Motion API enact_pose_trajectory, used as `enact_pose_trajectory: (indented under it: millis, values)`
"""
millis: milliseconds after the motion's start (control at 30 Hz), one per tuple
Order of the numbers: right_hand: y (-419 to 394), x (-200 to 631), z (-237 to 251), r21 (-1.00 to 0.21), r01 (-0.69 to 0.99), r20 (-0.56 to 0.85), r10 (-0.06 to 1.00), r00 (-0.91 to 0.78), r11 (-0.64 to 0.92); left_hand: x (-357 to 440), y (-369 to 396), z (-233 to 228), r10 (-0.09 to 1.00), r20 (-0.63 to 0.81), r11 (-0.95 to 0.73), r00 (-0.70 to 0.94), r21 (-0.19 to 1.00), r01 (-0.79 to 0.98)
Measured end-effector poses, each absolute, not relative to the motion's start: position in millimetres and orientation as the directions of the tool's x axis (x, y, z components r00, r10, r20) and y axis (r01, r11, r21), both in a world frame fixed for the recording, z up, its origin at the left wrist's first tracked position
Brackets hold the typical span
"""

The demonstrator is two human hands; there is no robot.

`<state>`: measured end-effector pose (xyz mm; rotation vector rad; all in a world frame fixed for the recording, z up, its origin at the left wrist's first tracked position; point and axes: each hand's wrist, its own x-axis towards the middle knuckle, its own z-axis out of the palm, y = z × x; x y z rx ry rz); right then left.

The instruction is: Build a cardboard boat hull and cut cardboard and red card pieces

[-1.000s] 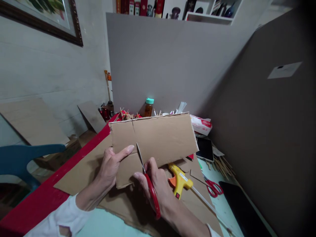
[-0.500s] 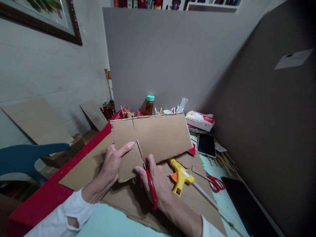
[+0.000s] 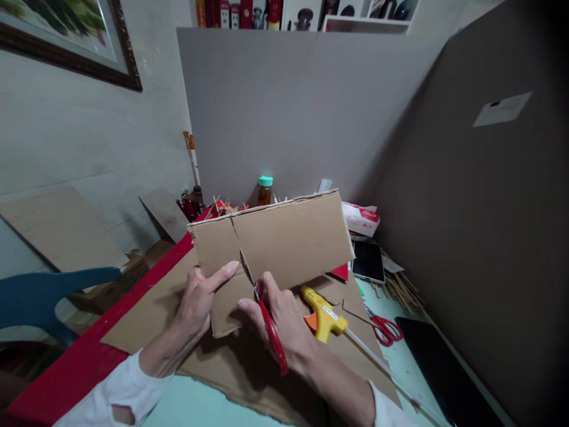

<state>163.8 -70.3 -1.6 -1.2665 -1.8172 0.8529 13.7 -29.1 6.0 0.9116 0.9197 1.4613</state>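
My left hand [image 3: 202,296] grips the lower left part of a cardboard piece [image 3: 293,237], thumb on its front face and the other fingers behind. In my right hand [image 3: 278,314] are red-handled scissors [image 3: 272,338], their blades set into the cardboard from its lower edge. A slit runs down from the upper edge toward the blade tip. The piece is held tilted above a larger cardboard sheet [image 3: 355,350] on the table. Just right of my right hand lies a yellow glue gun [image 3: 326,314] with a white glue stick in it.
A second pair of red-handled scissors [image 3: 386,331] lies at the right, near a black tablet-like slab [image 3: 438,367], a phone [image 3: 368,261] and wooden sticks [image 3: 402,290]. Behind stand a teal-capped bottle [image 3: 265,191] and a tissue pack [image 3: 362,219]. A blue chair [image 3: 57,290] is at the left.
The cardboard has tilted, its right end rising and its left end dropping slightly. The slit from the upper edge gapes wider and the scissors' tip sits closer to it. Both hands keep their hold.
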Motion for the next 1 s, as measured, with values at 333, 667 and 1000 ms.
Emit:
enact_pose_trajectory:
  millis: [333, 667, 1000]
  values:
    - [-57, 151, -25, -0.813, 0.548, 0.122, 0.978, -0.166, 0.195, 10, -17, -10, 0.994, -0.039, 0.004, -0.102, 0.947, -0.322]
    - [-56, 151, -21, -0.853, 0.464, 0.15, 0.965, -0.216, 0.237, 1, -1, 6, 0.984, 0.003, -0.066, -0.177, 0.935, -0.348]
    - [-60, 156, -15, -0.886, 0.405, 0.156, 0.967, -0.202, 0.228, -9, -2, 5, 0.948, 0.153, -0.216, -0.279, 0.953, -0.213]
